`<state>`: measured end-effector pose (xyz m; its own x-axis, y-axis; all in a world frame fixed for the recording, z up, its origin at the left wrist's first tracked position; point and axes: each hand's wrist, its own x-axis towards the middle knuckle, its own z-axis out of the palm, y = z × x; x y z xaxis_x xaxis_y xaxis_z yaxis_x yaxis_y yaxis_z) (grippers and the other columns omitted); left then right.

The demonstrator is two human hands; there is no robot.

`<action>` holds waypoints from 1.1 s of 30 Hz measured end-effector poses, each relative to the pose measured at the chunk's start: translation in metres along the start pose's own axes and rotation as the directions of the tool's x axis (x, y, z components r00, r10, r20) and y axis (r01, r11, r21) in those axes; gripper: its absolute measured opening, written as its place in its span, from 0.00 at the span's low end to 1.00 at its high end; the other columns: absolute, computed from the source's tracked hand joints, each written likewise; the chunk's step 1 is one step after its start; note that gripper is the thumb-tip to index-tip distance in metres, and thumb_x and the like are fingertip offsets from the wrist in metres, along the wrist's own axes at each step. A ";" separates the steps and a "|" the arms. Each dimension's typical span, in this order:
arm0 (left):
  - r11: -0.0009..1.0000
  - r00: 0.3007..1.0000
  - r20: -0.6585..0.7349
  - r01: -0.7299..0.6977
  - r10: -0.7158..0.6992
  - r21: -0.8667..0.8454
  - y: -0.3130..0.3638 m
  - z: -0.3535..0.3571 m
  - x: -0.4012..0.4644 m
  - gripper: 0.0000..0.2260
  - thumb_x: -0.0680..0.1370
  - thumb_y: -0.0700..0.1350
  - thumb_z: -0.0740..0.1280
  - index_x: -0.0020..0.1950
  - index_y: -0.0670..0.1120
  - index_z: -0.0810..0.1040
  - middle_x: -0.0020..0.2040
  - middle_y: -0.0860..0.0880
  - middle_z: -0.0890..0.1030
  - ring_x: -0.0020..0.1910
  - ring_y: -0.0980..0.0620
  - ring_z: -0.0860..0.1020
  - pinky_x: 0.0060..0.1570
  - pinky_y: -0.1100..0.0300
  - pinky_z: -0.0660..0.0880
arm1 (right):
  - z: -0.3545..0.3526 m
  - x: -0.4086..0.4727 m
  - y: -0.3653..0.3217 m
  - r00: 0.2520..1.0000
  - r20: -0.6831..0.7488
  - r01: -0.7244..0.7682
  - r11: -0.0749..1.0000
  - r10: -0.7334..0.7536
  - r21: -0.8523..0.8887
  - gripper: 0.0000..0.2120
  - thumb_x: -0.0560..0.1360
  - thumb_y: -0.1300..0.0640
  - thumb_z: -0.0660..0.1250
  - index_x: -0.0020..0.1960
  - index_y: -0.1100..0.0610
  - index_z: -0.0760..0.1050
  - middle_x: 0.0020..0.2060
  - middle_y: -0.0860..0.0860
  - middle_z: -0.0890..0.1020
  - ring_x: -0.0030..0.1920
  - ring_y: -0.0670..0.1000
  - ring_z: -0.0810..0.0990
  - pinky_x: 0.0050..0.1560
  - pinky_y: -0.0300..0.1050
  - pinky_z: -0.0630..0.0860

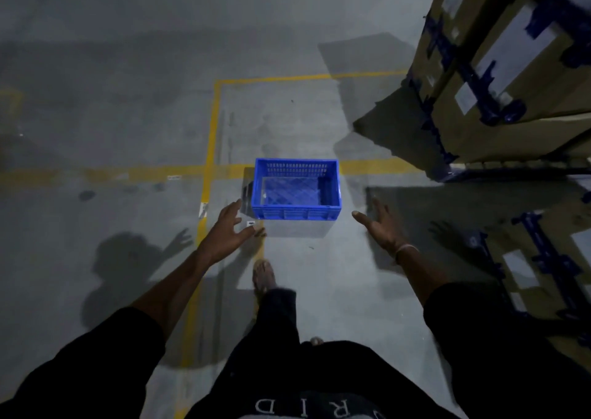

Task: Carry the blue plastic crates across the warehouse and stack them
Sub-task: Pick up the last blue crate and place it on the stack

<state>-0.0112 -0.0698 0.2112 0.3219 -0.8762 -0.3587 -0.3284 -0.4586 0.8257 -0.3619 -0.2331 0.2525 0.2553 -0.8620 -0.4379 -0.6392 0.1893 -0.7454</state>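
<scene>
On the left part of the concrete floor [128, 105] a dark shadow [128, 258] of the person with a raised hand lies on the ground. A yellow line [209, 150] runs up the floor and meets another yellow line that crosses it. The left hand [228, 230] reaches forward with its fingers spread and straight; it holds nothing and stays just beside the near left corner of the blue crate [296, 189], not touching it. The crate stands upright on the floor, right on the crossing yellow line, and it looks empty inside. Below it, one bare foot [263, 274] steps forward on the floor. The right hand [379, 225] is also spread and holds nothing, near the right side of the crate but apart from it; a thin band is around its wrist. At the far right stand stacked cardboard boxes [511, 66] with dark blue straps.
</scene>
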 end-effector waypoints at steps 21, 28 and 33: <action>0.967 0.977 0.195 0.039 -0.090 0.250 -0.106 -0.003 0.448 0.39 0.76 0.59 0.70 0.82 0.53 0.55 0.80 0.47 0.60 0.78 0.45 0.62 0.71 0.40 0.68 | 0.117 0.443 0.030 0.963 0.033 -0.263 0.962 0.266 -0.076 0.42 0.72 0.37 0.70 0.78 0.52 0.58 0.75 0.54 0.60 0.71 0.57 0.68 0.70 0.49 0.66; 0.898 0.970 0.157 0.103 -0.186 0.428 -0.226 0.055 0.569 0.43 0.76 0.58 0.71 0.83 0.44 0.52 0.82 0.42 0.54 0.81 0.45 0.51 0.79 0.47 0.55 | 0.176 0.565 0.135 0.960 0.049 -0.265 0.949 0.277 -0.173 0.37 0.74 0.40 0.70 0.77 0.53 0.61 0.71 0.58 0.63 0.70 0.60 0.67 0.70 0.50 0.64; 0.847 0.964 0.086 0.178 -0.253 0.502 -0.299 0.078 0.641 0.46 0.72 0.67 0.67 0.83 0.51 0.51 0.83 0.43 0.53 0.81 0.40 0.48 0.77 0.43 0.52 | 0.211 0.638 0.208 0.955 0.038 -0.277 0.931 0.294 -0.238 0.46 0.67 0.30 0.68 0.78 0.51 0.60 0.76 0.58 0.55 0.75 0.62 0.58 0.76 0.54 0.58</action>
<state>0.2240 -0.5061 -0.2999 0.3170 -0.7409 -0.5921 -0.6662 -0.6183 0.4170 -0.1786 -0.6442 -0.2878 0.0840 -0.7497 -0.6564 -0.8387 0.3025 -0.4529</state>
